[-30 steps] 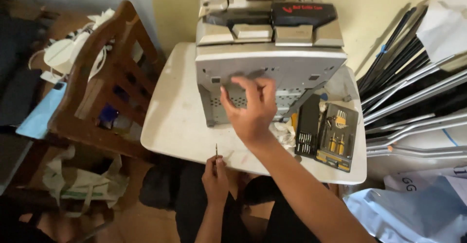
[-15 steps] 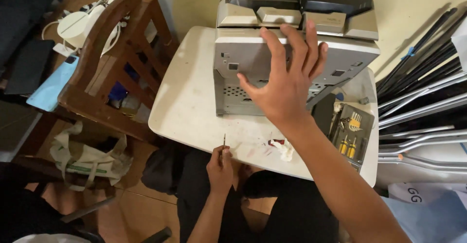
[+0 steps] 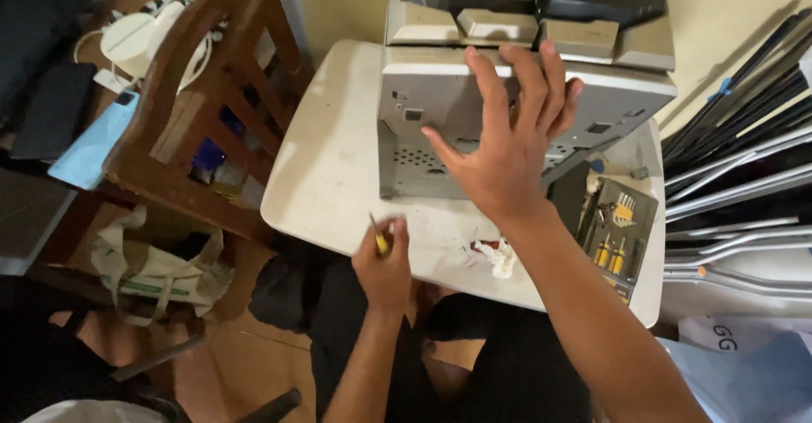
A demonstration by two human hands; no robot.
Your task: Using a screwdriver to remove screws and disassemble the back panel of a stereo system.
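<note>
grey machine casing (image 3: pixel 440 127) stands at the centre top of the frame on the white tabletop (image 3: pixel 330 178), a boxy metal shell with a perforated panel low on the near face and a black and beige top section above it. its long axis runs left to right across the frame, tilted a little so the right end sits slightly lower, and its open, vented face points toward the lower edge of the frame, at the person

right hand (image 3: pixel 507 148) is spread wide in front of that face, 5 fingers fanned, empty; whether the palm touches the metal i cannot tell. left hand (image 3: pixel 385 266) at lower centre is closed around a small screwdriver (image 3: pixel 378 235) with a yellow handle, its thin shaft pointing up and left, tip just above the tabletop edge

judging by this, the step in hand is getting a hold on the casing while the driver waits. a next move would call for a firm flat grip on the shell, so it does not slide toward the open tool kit (image 3: pixel 617 228) at right, or the crumpled white rag (image 3: pixel 499 255) just below the casing
</note>
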